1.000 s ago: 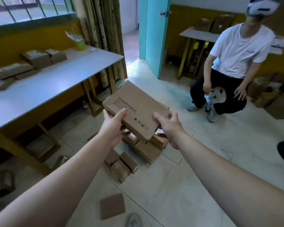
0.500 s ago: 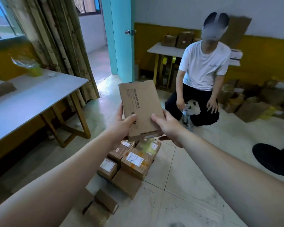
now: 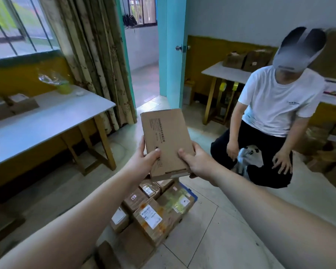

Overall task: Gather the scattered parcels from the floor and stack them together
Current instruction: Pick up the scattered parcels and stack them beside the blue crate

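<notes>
Parcel position: the flat parcel (image 3: 166,140) was held in the air, just above the stack (image 3: 157,210) on the floor (image 3: 211,241).
Long axis: it was pointed away from the body.
Fingers: its near end was pinched from both sides by the left hand (image 3: 144,162) and the right hand (image 3: 197,164), thumbs on top.
Coming move: a straight lowering was judged needed.

A barred window (image 3: 17,26) lets daylight in far left of the left hand (image 3: 144,162), beside streaked curtains (image 3: 97,55). A white worktop (image 3: 47,123) stands below it. Beyond the right hand (image 3: 198,162): a teal door (image 3: 171,55), a white-over-yellow wall (image 3: 241,22). Pale tiled floor (image 3: 211,239) underneath.
</notes>
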Demonstrator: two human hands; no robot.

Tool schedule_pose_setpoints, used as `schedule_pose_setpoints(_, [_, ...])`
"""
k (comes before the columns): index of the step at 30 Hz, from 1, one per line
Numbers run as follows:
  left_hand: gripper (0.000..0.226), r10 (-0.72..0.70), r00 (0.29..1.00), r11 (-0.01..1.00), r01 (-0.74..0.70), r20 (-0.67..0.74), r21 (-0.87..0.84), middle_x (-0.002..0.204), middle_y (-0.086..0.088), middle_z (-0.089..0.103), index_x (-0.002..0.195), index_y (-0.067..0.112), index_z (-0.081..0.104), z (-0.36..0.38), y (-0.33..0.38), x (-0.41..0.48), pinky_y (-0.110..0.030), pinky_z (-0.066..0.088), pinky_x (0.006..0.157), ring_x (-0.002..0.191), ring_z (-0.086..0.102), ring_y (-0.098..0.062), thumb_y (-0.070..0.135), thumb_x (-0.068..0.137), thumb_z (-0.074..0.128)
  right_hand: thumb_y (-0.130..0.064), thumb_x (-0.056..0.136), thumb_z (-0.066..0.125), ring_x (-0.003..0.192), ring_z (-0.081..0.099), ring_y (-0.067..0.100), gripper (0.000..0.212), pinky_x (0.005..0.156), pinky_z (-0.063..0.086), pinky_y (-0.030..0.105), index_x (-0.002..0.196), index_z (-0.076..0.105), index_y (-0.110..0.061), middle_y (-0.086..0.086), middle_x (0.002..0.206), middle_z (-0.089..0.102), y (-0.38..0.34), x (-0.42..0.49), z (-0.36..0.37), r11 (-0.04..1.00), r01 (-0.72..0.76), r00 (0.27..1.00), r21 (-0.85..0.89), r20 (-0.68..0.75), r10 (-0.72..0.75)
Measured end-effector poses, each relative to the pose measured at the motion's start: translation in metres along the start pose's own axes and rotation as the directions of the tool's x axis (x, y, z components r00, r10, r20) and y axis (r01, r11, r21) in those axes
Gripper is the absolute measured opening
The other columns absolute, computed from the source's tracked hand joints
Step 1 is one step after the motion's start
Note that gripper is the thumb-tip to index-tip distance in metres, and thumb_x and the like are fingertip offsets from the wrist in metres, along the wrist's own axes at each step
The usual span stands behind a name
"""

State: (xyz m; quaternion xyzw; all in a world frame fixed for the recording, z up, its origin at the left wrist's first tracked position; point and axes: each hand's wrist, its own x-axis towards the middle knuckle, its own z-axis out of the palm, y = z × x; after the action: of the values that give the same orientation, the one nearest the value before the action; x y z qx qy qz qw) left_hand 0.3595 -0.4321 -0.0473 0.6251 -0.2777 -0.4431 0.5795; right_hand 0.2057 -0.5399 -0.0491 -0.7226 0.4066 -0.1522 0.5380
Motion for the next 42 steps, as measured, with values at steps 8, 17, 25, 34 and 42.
schedule_pose_setpoints(8, [0.062,-0.078,0.993,0.997,0.078,-0.094,-0.006,0.116,0.003,0.064,0.142,0.052,0.019,-0.017,-0.021,0.08,-0.04,0.059,0.07,0.091,0.07,-0.02,0.022,0.098,0.051,-0.045,0.097,0.046,0.073,0.055,-0.001,0.042,0.056,0.038,0.012,0.136,0.034,-0.035,-0.017,0.096,0.058,0.015,0.088,0.006,1.0,0.012,0.994,0.0,0.111,-0.012])
schedule_pose_setpoints(17, [0.062,-0.21,0.915,0.977,0.185,-0.345,-0.106,0.11,0.012,0.061,0.143,0.052,0.013,-0.041,-0.071,0.106,-0.03,0.056,0.055,0.086,0.066,-0.009,0.026,0.098,0.048,-0.043,0.097,0.048,0.115,0.056,0.018,0.053,0.101,0.045,0.039,0.144,0.03,-0.028,0.001,0.133,0.055,0.04,0.165,0.04,0.992,0.016,0.93,-0.122,0.366,0.03])
schedule_pose_setpoints(25, [0.055,-0.37,0.589,0.929,0.251,-0.719,-0.272,0.128,0.009,0.057,0.143,0.045,0.028,-0.071,-0.196,0.059,-0.046,0.048,0.096,0.108,0.059,-0.015,0.021,0.098,0.049,-0.05,0.093,0.049,0.113,0.054,0.013,0.063,0.088,0.047,0.027,0.148,0.021,-0.036,-0.006,0.139,0.051,0.115,0.197,0.143,0.91,0.162,0.649,-0.382,0.736,0.194])
schedule_pose_setpoints(34, [0.048,-0.569,0.334,0.813,0.366,-0.752,-0.453,0.129,0.006,0.059,0.145,0.031,0.035,-0.101,-0.423,0.031,-0.024,0.052,0.08,0.105,0.06,-0.004,0.013,0.1,0.043,-0.048,0.091,0.054,0.14,0.026,0.028,0.071,0.11,0.027,0.041,0.151,0.021,-0.028,0.007,0.155,0.025,0.294,0.244,0.236,0.665,0.449,0.61,-0.597,0.749,0.26])
schedule_pose_setpoints(42, [0.049,-0.698,0.351,0.704,0.491,-0.624,-0.512,0.107,0.016,0.06,0.145,0.034,0.029,-0.119,-0.589,0.086,-0.025,0.053,0.058,0.082,0.066,-0.001,0.018,0.1,0.043,-0.063,0.088,0.047,0.146,-0.014,0.029,0.083,0.115,-0.002,0.052,0.151,0.0,-0.037,0.008,0.16,-0.013,0.452,0.27,0.288,0.395,0.549,0.701,-0.737,0.663,0.263])
